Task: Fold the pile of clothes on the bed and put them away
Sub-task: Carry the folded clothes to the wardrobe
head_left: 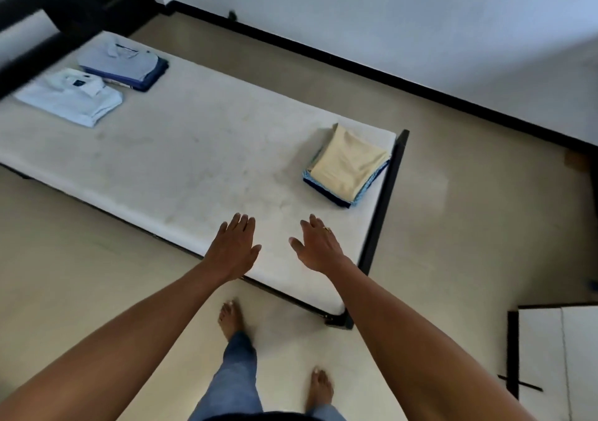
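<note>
Bare white mattress [194, 161] on a black frame, beige floor, long axis running upper left to lower right. Left hand [234, 247] and right hand [318, 247] both reach forward over the near mattress edge, palms down, fingers straight and slightly spread, holding nothing. Ring [327, 229] on a right finger. Whether the palms touch the mattress, cannot tell.

Dark furniture top left is blurred and cut off; white cabinet [556, 356] cut off at lower right.

Folded white shirt [69, 96] and grey polo stack [124, 66] lie side by side at the far left end, collars toward the wall. Cream-topped stack [348, 169] sits at the right end, long axis across the mattress.
</note>
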Tool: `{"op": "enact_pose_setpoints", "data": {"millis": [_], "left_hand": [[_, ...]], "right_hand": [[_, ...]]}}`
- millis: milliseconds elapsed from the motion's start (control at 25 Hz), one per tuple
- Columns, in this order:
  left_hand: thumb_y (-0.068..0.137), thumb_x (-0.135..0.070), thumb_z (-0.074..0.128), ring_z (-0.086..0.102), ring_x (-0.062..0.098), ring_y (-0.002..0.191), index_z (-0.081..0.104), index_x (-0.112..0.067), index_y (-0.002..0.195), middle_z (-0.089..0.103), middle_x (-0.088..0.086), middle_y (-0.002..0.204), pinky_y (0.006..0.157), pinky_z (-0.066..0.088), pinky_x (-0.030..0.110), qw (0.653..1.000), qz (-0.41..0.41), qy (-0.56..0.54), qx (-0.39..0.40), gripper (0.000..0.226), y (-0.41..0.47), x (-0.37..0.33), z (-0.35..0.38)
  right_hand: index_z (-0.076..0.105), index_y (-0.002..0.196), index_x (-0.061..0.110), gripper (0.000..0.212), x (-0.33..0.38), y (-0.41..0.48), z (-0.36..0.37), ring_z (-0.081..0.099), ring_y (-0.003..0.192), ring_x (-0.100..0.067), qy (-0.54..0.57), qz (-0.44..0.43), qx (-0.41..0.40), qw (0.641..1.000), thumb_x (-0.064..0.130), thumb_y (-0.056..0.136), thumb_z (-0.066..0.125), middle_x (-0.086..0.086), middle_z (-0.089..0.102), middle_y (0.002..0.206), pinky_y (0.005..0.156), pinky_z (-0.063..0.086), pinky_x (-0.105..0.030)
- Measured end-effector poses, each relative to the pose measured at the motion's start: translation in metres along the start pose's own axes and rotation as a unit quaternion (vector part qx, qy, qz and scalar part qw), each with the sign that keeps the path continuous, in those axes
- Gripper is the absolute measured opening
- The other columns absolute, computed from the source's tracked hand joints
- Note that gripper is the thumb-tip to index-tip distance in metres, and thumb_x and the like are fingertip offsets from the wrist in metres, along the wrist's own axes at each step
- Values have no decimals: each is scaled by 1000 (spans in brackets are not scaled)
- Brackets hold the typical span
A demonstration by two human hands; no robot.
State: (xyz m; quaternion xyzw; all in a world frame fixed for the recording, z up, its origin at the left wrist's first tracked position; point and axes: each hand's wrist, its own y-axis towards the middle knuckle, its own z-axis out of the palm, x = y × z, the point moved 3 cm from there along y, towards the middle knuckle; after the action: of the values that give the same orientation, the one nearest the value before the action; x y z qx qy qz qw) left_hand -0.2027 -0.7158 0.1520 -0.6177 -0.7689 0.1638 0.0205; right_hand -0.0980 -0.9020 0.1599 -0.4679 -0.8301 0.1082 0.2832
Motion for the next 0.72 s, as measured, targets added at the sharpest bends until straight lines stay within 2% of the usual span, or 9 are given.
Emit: {"op": "enact_pose_setpoints", "data": {"millis": [200, 360, 600, 720], "left_hand": [[106, -41, 44, 18, 33, 156, 21, -2, 159, 29, 16, 164, 123, 22, 47, 999, 34, -4, 39, 69, 58, 81, -29], [105, -39, 47, 26, 34, 153, 27, -2, 156, 39, 17, 157, 119, 27, 47, 997, 52, -22, 56, 66, 118, 119, -53], [102, -39, 51, 43, 36, 137, 43, -4, 136, 56, 13, 131, 105, 40, 47, 990, 106, -4, 98, 49, 205, 119, -50], [102, -40, 52, 47, 35, 131, 45, -3, 135, 58, 13, 128, 101, 42, 46, 985, 135, 15, 104, 49, 251, 100, -49]], "right_hand": [[38, 155, 7, 62, 48, 67, -6, 22, 156, -31, 15, 41, 16, 999, 46, 107, 47, -17, 20, 170, 125, 23, -43], [36, 157, 9, 63, 54, 109, -16, 22, 157, -31, 46, 83, 10, 995, 45, 108, 47, -17, 18, 171, 124, 25, -42], [36, 158, 7, 66, -7, 154, -32, 26, 155, -34, 68, 163, -1, 984, 47, 106, 50, -20, 23, 169, 122, 30, -45], [38, 156, 7, 65, -52, 179, -42, 32, 152, -34, 85, 196, -3, 977, 47, 106, 51, -19, 31, 165, 120, 33, -46]]}}
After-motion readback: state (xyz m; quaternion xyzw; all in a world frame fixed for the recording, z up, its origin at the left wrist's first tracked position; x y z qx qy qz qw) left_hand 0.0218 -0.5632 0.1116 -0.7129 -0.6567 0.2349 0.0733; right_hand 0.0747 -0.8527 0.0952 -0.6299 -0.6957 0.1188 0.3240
